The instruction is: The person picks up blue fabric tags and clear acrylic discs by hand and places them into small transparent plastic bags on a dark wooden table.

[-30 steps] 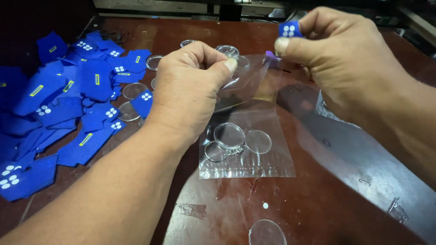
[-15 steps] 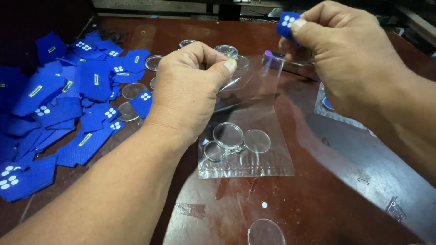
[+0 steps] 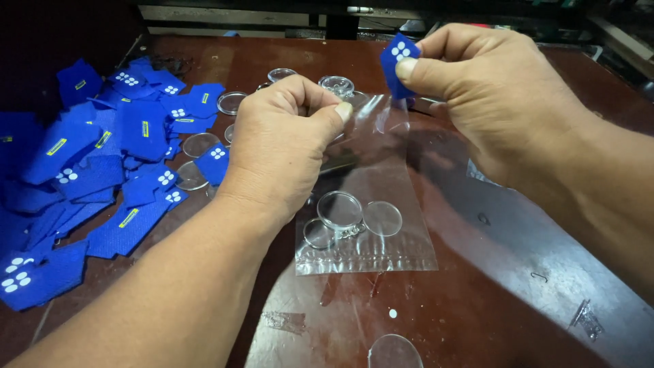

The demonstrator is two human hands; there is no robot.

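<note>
My left hand pinches the upper edge of a clear plastic bag that lies on the brown table. Inside the bag, near its sealed bottom, sit several clear round discs. My right hand holds a small blue fabric tag with white dots between thumb and forefinger, right above the bag's open mouth.
A heap of blue fabric tags covers the table's left side. Loose clear discs lie beyond my left hand, and another near the front edge. A dark shelf edge runs along the back.
My right hand has carried the blue tag leftward and down, closer to the bag's mouth. My left hand still holds the bag's edge.
</note>
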